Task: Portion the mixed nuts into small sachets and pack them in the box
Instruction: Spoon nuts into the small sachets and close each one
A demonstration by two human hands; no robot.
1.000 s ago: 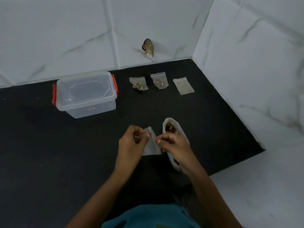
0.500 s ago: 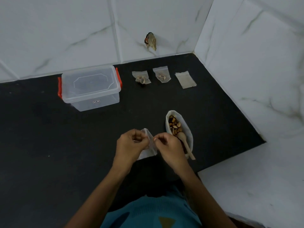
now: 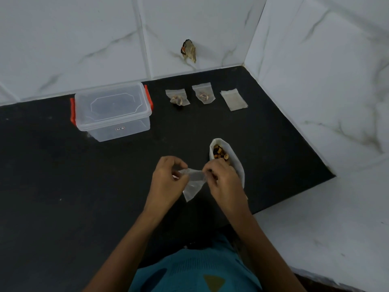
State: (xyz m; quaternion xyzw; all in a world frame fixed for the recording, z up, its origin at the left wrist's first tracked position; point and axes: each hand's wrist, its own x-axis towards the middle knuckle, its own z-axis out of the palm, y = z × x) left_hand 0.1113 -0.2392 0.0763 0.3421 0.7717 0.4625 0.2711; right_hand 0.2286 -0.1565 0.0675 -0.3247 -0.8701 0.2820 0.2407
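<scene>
Pinching small clear plastic sachet (image 3: 194, 183) with left hand (image 3: 168, 180) and right hand (image 3: 223, 183); tugging top edge apart, flat a second ago. Looks empty; likely scooping from white nut bag (image 3: 236, 163) next.

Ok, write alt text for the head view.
The left hand and right hand pinch the mouth of a clear sachet over a black counter. An open bag of nuts lies by the right hand; behind are a lidded box, two filled sachets and a flat sachet.
</scene>
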